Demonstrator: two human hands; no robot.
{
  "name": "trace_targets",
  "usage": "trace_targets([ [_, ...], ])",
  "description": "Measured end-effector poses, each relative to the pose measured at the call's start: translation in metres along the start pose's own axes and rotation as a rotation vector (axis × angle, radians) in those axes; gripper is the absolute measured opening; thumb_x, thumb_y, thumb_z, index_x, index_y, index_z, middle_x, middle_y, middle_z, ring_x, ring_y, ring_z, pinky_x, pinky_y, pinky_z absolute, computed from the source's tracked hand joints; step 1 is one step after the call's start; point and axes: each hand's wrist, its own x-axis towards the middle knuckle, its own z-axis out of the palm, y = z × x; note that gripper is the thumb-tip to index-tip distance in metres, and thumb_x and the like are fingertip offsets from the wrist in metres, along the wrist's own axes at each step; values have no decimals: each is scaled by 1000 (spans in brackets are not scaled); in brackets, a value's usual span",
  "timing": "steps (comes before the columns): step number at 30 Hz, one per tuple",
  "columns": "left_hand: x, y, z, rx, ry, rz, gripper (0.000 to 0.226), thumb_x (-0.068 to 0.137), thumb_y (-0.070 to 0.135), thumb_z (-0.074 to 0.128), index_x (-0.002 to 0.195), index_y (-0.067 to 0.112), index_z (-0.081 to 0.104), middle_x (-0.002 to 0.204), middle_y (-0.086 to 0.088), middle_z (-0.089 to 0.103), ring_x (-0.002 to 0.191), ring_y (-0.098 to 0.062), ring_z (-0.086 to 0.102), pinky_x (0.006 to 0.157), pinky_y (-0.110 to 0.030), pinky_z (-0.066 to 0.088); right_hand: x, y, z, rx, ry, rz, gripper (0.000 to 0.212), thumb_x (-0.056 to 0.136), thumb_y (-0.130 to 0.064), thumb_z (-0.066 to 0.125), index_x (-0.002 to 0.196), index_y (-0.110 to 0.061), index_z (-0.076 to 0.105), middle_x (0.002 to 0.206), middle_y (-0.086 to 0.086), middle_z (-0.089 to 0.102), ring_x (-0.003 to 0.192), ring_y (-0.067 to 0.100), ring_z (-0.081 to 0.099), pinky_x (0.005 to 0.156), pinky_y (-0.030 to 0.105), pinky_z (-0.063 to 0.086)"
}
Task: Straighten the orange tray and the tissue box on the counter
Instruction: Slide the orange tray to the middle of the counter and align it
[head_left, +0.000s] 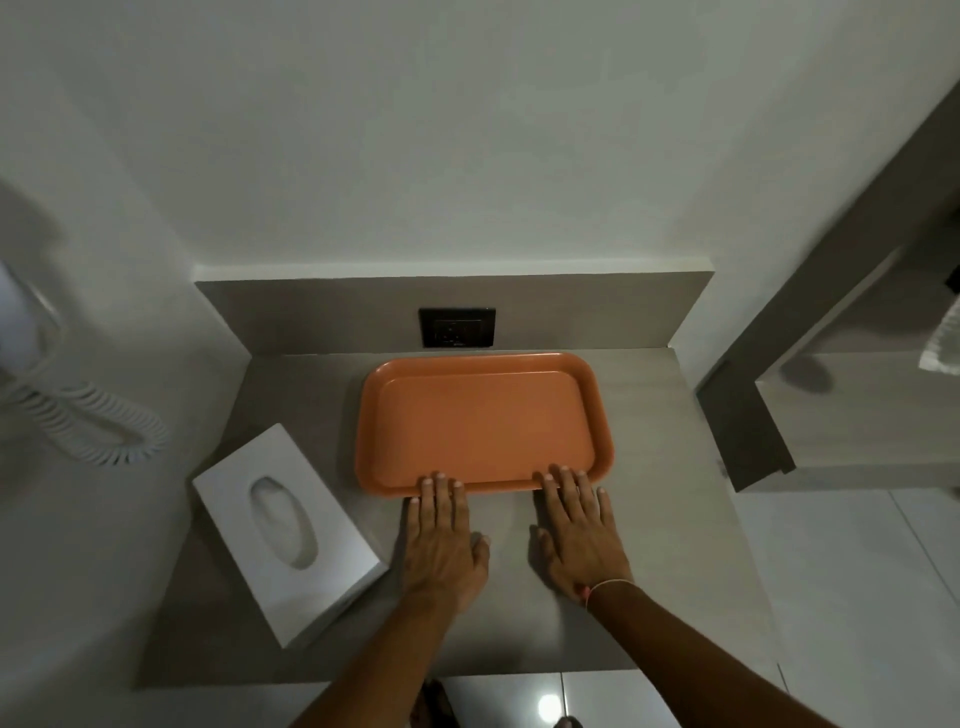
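An empty orange tray (483, 421) lies on the grey counter (670, 519), close to the back wall and nearly square with it. My left hand (441, 540) and my right hand (579, 530) lie flat on the counter, fingers spread, fingertips resting on the tray's near rim. Neither hand holds anything. A white tissue box (288, 530) sits at the tray's left, turned at an angle to the counter edge, its oval slot facing up. It is apart from both hands.
A black wall socket (457, 327) sits in the backsplash behind the tray. A white coiled cord (98, 421) hangs from a wall-mounted unit at the left. A grey shelf unit (810, 364) stands at the right. White floor tiles show below the counter's front edge.
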Motion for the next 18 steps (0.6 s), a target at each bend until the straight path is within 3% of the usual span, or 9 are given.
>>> trace_targets([
  [7,16,0,-13,21,-3,86,74,92,43,24,151,11,-6,164,-8,-8,150,-22,-11,123,-46,-6,11,12,-12,10,-22,47,68,99,-40,28,156,-21,-4,166,7,-6,151,30,-10,119,49,-7],
  [18,21,0,-24,-29,-21,95,74,93,44,26,151,11,-7,164,-8,-10,150,-21,-13,123,-44,-7,19,13,-20,-21,-64,33,68,100,-40,26,155,-21,-9,165,6,-10,151,31,-12,119,51,-7],
])
